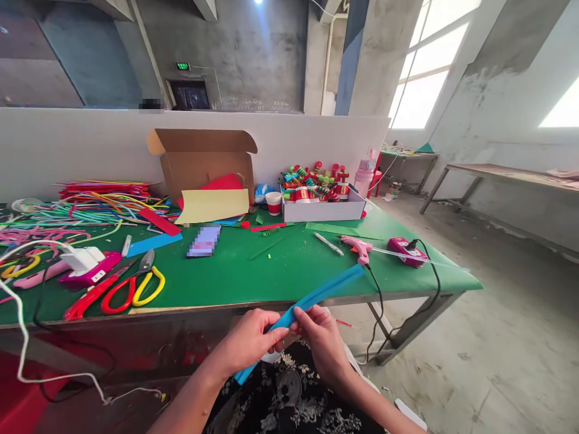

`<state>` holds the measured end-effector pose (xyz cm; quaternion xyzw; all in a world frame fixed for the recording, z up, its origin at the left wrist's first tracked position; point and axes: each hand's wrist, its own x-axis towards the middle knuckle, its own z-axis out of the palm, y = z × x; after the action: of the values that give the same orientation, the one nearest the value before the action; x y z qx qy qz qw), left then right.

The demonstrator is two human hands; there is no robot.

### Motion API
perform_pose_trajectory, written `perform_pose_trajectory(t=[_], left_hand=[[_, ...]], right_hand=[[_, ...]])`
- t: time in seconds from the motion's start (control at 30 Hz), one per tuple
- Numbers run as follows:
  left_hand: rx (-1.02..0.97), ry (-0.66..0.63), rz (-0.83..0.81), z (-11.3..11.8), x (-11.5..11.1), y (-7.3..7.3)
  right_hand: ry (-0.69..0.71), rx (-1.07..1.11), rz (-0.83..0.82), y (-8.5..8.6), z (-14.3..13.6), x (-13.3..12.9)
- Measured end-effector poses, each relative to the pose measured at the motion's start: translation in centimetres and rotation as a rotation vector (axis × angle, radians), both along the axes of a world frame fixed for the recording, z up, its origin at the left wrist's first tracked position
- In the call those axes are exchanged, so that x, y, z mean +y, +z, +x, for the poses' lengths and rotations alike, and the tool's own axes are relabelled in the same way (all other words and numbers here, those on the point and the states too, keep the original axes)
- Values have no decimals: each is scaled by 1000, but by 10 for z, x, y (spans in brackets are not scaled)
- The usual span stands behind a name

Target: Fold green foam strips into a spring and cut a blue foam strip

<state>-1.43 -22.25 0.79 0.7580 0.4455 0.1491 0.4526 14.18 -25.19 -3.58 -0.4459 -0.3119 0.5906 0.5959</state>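
Note:
A long blue strip, lengthwise folded and perhaps of paper or foam (332, 288), slants over my lap just in front of the table edge. My left hand (260, 337) pinches it near its lower part, thumb on top. Close beside, my right hand (316, 331) grips the same strip between thumb and fingers. The strip's far end points toward a pink glue gun (360, 247) lying on the green table (230, 280). A white pen (329, 243) and a green strip (341, 231) lie near the glue gun.
Red- and yellow-handled scissors (140, 286) lie at the front left, near power sockets (94, 271) with trailing cables. Behind are pipe cleaners (90, 208), a cardboard box (205, 163), a paper cup (274, 203) and a white box (323, 210) of colourful figures. A phone (204, 241) lies mid-table.

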Motion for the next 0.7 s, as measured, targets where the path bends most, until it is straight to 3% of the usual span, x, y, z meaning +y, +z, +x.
perform_pose_trajectory(t=[0.2,0.47,0.7], left_hand=[[-121,-5,-95,-13,1,-5],[-21,28,-54,-24,-8,-19],[83,18,-100,-54,-19,-29]], right_hand=[[233,-199,94,-1,-12,-2],[97,-287,27,6,-6,0],[-29,-258,41,10,22,0]])
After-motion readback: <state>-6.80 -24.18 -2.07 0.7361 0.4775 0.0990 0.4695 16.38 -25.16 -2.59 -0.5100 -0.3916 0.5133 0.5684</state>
